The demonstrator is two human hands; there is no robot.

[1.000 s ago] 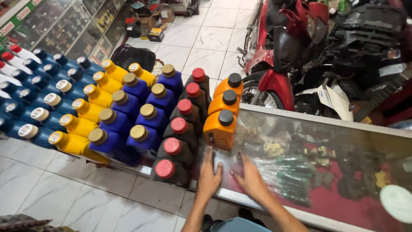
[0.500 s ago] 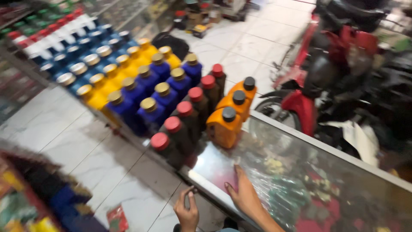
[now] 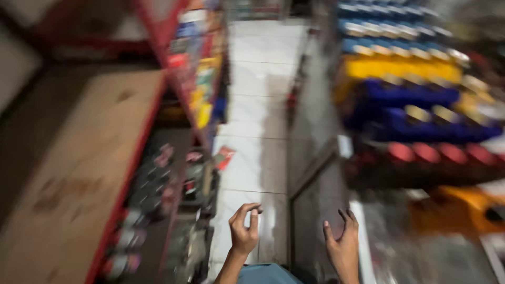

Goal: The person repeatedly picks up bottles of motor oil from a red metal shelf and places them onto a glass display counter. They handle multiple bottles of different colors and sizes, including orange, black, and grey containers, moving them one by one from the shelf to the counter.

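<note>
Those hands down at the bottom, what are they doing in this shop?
The picture is very blurry. A person's left hand is raised over the white tiled floor with its fingers curled, and it seems to hold nothing. The right hand is spread open at the edge of the glass counter. On the counter stand rows of bottles, blue, yellow and dark ones with red caps. To the left is a red shelf rack full of small goods.
</note>
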